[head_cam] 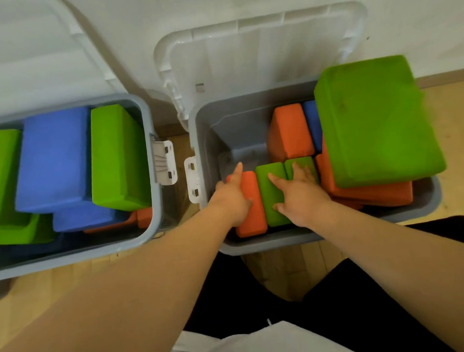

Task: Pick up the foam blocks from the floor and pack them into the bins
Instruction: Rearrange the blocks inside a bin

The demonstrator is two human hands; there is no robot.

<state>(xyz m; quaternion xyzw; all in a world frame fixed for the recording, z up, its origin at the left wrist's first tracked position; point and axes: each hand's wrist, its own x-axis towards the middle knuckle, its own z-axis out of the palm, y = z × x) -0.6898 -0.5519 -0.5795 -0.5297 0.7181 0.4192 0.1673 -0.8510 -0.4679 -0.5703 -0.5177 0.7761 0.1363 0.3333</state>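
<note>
Orange foam block (251, 222) and green foam block (277, 217) stand edgewise at grey plastic bin's (267, 244) six o'clock, pressed by flat, ungripping left hand (234, 199) and right hand (301, 197), presumably saving space.

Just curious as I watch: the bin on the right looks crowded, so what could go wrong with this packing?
The big green block sits high on the orange stack, above the right bin's rim; it may slide out. The small orange block and narrow green block under the left hand and right hand might tip into the bare gap behind them.
</note>
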